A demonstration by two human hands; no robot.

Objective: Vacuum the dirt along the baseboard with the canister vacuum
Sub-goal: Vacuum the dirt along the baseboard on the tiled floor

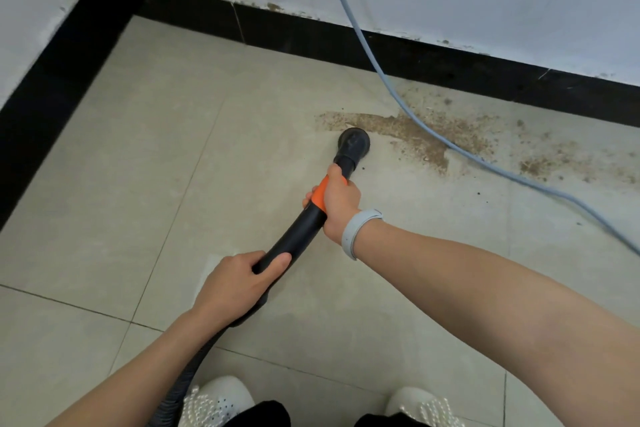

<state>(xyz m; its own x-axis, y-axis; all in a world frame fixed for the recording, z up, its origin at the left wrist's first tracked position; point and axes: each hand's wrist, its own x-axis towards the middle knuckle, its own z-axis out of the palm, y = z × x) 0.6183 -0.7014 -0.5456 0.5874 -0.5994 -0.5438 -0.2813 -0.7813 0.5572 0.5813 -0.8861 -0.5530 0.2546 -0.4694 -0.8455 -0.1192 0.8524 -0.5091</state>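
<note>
Floor (104, 218): smooth beige tile, faint sheen. Baseboard (311, 35): glossy black. Vacuum wand (298, 236): matt black plastic, orange collar. Dirt (415, 135): gritty brown, at 2 o'clock.

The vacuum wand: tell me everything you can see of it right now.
The vacuum wand is a black, plastic-looking tube with an orange collar, slanting down and away from the person. Its round brush nozzle sits on the tile at the near left edge of the dirt patch. The right hand grips the collar; the left hand holds the rear end, where a ribbed hose trails back.
</note>
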